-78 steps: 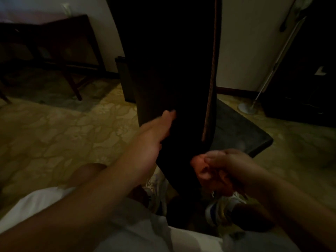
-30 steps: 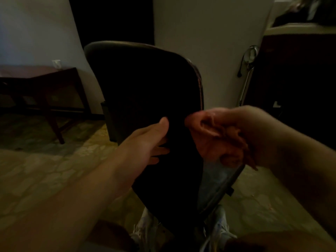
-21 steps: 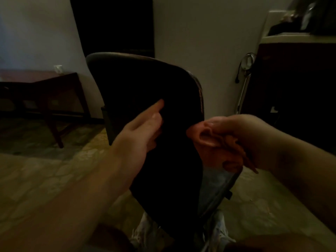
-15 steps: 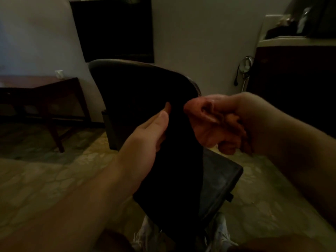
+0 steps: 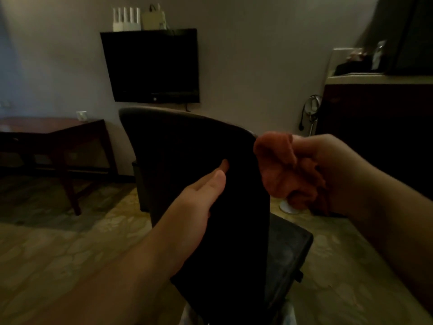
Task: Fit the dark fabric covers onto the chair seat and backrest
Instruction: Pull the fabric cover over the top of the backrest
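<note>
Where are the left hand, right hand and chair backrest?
left hand (image 5: 199, 198), head view, back of the hand.
right hand (image 5: 304, 170), head view, curled fingers.
chair backrest (image 5: 178, 146), head view, upper dark panel.

Matt dark cloth cover (image 5: 192, 146), glossy black television screen (image 5: 152, 66), polished dark wooden table (image 5: 58, 127)
</note>
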`<act>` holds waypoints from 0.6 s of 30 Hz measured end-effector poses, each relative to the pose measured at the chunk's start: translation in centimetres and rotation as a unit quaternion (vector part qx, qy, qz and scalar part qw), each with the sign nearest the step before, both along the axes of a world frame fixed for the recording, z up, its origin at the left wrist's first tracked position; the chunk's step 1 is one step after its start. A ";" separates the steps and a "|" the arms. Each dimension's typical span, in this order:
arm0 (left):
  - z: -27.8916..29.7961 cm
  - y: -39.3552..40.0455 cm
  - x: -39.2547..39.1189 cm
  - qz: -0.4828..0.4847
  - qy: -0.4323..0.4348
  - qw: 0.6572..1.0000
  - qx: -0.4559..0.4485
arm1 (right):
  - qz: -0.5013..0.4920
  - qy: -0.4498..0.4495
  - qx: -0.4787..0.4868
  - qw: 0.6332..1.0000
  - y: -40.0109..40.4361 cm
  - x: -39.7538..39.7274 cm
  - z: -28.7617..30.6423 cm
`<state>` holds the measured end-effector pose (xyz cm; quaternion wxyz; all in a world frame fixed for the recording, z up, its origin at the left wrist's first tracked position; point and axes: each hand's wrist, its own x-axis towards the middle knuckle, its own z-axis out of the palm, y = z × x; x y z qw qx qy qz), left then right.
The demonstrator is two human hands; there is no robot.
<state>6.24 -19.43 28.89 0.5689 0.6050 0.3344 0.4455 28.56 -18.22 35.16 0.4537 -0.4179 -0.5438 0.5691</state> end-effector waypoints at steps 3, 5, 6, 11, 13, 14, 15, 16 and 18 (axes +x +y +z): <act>0.0 0.0 0.1 0.017 0.010 1.000 0.013 | 0.007 -0.059 -0.052 0.997 -0.7 0.9 -3.0; -0.1 0.1 0.1 0.025 0.026 0.999 0.018 | -0.006 -0.100 -0.067 0.993 -1.7 1.8 -4.7; -0.2 0.2 0.0 0.025 0.037 0.999 0.021 | -0.038 -0.096 -0.066 0.992 -2.0 2.4 -4.9; 0.1 -0.1 0.2 0.015 0.052 0.998 0.024 | -0.306 -0.058 0.173 0.934 -3.5 3.2 -1.9; 0.3 -0.1 0.8 0.012 0.055 0.998 0.018 | -0.312 -0.064 0.244 0.916 -4.1 2.0 -2.2; 0.4 -0.2 1.2 0.009 0.062 0.998 0.013 | -0.295 -0.065 0.254 0.919 -4.2 1.1 -2.9; 0.7 -0.2 1.4 0.002 0.071 0.997 0.011 | -0.283 -0.065 0.258 0.922 -4.3 0.3 -4.0; 0.5 0.0 1.6 0.001 0.089 0.996 0.022 | -0.289 -0.067 0.259 0.919 -4.2 -0.2 -5.0; 0.3 -0.1 2.1 -0.004 0.142 0.987 0.076 | -0.324 -0.072 0.259 0.907 -4.2 -0.6 -6.4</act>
